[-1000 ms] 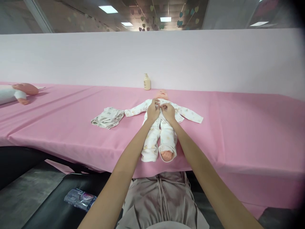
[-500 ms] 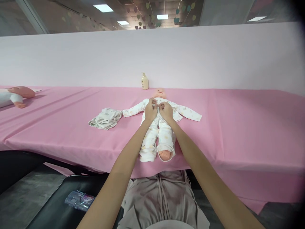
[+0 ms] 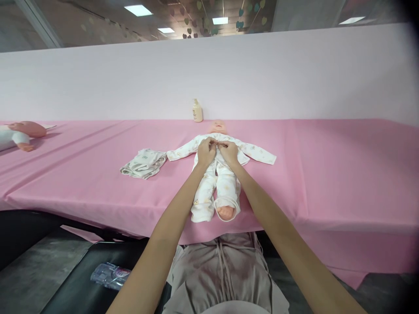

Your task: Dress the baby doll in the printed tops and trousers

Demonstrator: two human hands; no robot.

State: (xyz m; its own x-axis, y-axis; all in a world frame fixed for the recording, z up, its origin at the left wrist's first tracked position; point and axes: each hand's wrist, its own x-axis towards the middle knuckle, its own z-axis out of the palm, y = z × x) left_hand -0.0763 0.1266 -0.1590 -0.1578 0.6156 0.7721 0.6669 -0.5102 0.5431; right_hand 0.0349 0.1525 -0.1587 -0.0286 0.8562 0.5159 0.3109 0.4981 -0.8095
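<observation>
A baby doll (image 3: 218,127) lies on its back, dressed in a white patterned baby top (image 3: 258,153) and matching trousers (image 3: 227,185). Its sleeves spread out to both sides, and one foot (image 3: 225,213) shows at the cuff of the right-hand trouser leg. My left hand (image 3: 207,152) is closed on the front of the top at the chest. Close beside it, my right hand (image 3: 229,152) also pinches the top's front. The fingertips of both hands nearly meet, and the small part between them is hidden.
Folded patterned clothing (image 3: 144,163) lies left of the doll on the pink-covered table (image 3: 343,183). A pump bottle (image 3: 197,110) stands at the back by the white partition (image 3: 98,83). Another doll (image 3: 22,134) lies far left. A clear plastic bottle (image 3: 110,275) rests on the black chair (image 3: 75,279).
The fingers of both hands have shifted slightly and come closer together at the top's front. The view has moved a little; the doll and clothes lie as before.
</observation>
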